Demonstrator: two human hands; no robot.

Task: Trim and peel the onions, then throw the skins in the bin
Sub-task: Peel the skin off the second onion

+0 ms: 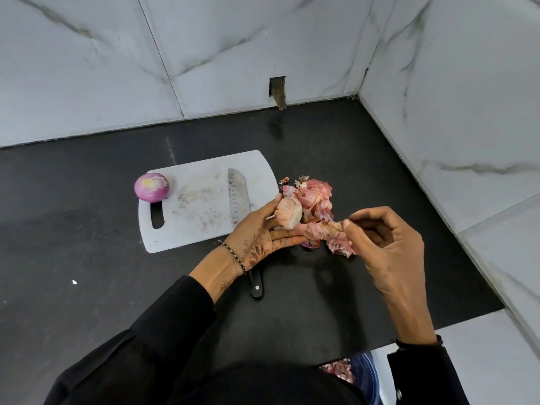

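Left hand (257, 232): onion (290, 213); right hand (390, 244): skin (318, 230)

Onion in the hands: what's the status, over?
Left hand grips pale half-peeled onion; right hand pinches its pink papery skin strip. Peeled purple onion sits on white plastic board corner. Nothing in the way.

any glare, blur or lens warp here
Head view: soft even light; the glossy black countertop dully mirrors the dark wall notch, no harsh glare. Head view: wide lens bows the marble wall seams. Head view: the pink onion skin the right hand pinches, by the pale half-peeled onion in the left hand, looks slightly smeared; the peeled purple onion is crisp.
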